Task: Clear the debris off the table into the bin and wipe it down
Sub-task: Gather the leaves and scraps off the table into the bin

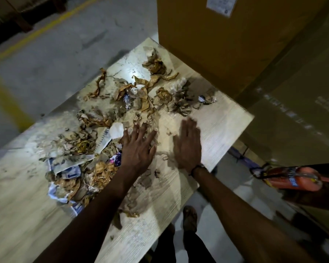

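Where the scene is listed by size, with the table as landmark, entries run as follows.

Cardboard box (226, 44): large, brown, stood at the far right corner of the table, a label near its top.

Table (217, 133): pale wood-grain top, dusty and smeared, seen at a slant; its long axis is taken to run from lower left to upper right.

Debris (95, 141): torn brown paper, crumpled cardboard, printed scraps and wrappers, spread across the middle of the table. The spread is elongated along the table's length, from the near left toward the box. The bulk lies ahead of and to the left of both hands; thinner dust and crumbs lie under and between them.

Fire extinguisher (292, 179): red, lying off the table's right edge, low down.

Left hand (139, 149): laid flat on the table, fingers straight and spread, nothing gripped, fingertips pointing away toward the box. It touches the heap's right fringe and is judged the nearer hand to the main pile.

Right hand (188, 147): flat beside it, fingers straight and together, nothing held, near the table's right edge, on mostly bare surface.

Foot (190, 217): seen below the table's near edge, on the floor.

Bin: not seen. Sweeping direction therefore cannot be judged.
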A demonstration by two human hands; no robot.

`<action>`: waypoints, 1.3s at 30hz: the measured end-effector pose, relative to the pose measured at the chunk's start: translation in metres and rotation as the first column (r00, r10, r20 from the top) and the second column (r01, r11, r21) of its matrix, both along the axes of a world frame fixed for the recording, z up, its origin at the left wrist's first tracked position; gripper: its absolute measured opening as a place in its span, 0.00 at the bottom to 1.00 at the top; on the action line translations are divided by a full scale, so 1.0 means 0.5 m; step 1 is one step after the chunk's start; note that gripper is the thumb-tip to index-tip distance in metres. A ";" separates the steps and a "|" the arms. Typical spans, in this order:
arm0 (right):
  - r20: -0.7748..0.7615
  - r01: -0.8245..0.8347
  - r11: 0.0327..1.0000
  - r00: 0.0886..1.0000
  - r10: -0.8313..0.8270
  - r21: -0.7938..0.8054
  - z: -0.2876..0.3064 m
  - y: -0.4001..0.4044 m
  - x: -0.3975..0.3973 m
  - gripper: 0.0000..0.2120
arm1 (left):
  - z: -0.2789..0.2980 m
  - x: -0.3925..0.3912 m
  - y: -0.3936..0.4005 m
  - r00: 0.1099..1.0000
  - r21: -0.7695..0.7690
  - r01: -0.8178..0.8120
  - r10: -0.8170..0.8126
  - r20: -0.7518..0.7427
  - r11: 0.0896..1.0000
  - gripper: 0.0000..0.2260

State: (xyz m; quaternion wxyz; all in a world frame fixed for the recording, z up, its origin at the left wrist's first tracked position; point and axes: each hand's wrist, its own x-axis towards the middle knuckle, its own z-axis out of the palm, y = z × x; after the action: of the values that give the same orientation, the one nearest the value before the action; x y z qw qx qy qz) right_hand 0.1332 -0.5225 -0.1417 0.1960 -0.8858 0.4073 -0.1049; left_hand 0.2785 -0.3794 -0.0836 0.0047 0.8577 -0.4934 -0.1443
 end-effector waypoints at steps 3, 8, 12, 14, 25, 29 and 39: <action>0.144 -0.136 0.984 0.982 0.120 0.111 0.017 0.096 0.026 0.30 | 0.026 -0.002 0.013 0.997 0.033 -0.059 0.058 0.046 0.998 0.27; 0.282 0.012 0.946 0.953 -0.109 0.324 0.042 0.154 0.005 0.30 | 0.071 0.006 0.040 0.992 0.007 -0.076 0.074 0.098 0.997 0.28; 0.125 0.006 0.987 0.992 -0.026 0.158 0.031 0.195 0.023 0.30 | 0.070 0.029 0.056 0.996 0.054 -0.090 0.089 0.027 0.994 0.28; 0.104 -0.048 0.986 0.994 0.031 0.158 0.028 0.211 0.051 0.31 | 0.073 0.034 0.063 0.997 0.002 -0.079 0.079 0.022 0.997 0.27; 0.228 -0.100 0.995 0.969 0.093 0.020 0.085 -0.023 0.140 0.32 | 0.097 0.347 -0.004 0.920 -0.564 -0.391 0.285 -0.270 0.727 0.26; 0.200 -0.097 0.995 0.974 0.101 -0.029 0.062 -0.149 0.228 0.31 | 0.037 0.486 -0.063 0.917 -0.421 -0.389 0.302 -0.261 0.819 0.31; 0.141 -0.261 0.961 0.952 0.272 -0.094 0.001 -0.069 0.296 0.25 | -0.008 0.455 -0.056 0.809 -0.409 -0.203 -0.083 -0.581 0.890 0.20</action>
State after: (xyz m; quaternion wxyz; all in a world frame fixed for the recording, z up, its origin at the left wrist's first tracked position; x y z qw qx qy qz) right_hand 0.2812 -0.5572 -0.1410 0.2058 -0.9287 0.2637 -0.1602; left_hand 0.5060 -0.4073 -0.0876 0.3598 0.7618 -0.4592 -0.2815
